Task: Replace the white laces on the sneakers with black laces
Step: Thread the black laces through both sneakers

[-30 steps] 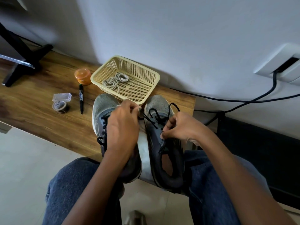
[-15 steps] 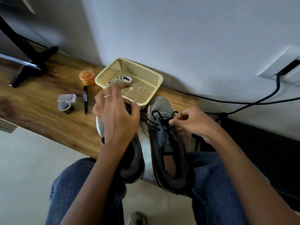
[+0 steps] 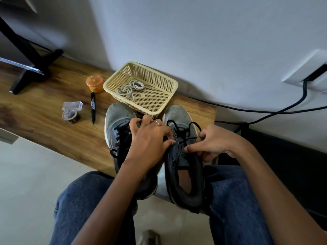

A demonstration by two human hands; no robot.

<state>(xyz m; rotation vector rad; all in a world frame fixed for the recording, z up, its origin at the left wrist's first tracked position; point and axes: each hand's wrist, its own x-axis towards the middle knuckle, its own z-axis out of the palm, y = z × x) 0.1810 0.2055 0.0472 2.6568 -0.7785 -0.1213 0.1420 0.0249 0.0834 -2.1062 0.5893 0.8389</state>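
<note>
black laces (image 3: 184, 133) on right sneaker (image 3: 184, 156), pinched by right hand (image 3: 210, 144), left hand (image 3: 148, 138) fingers spread

Grey mesh sneakers (image 3: 122, 114), black laces (image 3: 184, 128). White laces (image 3: 129, 88) in beige perforated basket (image 3: 169, 96). Brown woodgrain bench (image 3: 44, 124). Orange jar (image 3: 95, 84). Blue jeans (image 3: 85, 200).

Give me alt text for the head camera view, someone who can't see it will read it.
A seated person's left hand and right hand work black laces on two grey sneakers at a wooden table's edge. Behind, white laces lie in a beige basket.
</note>
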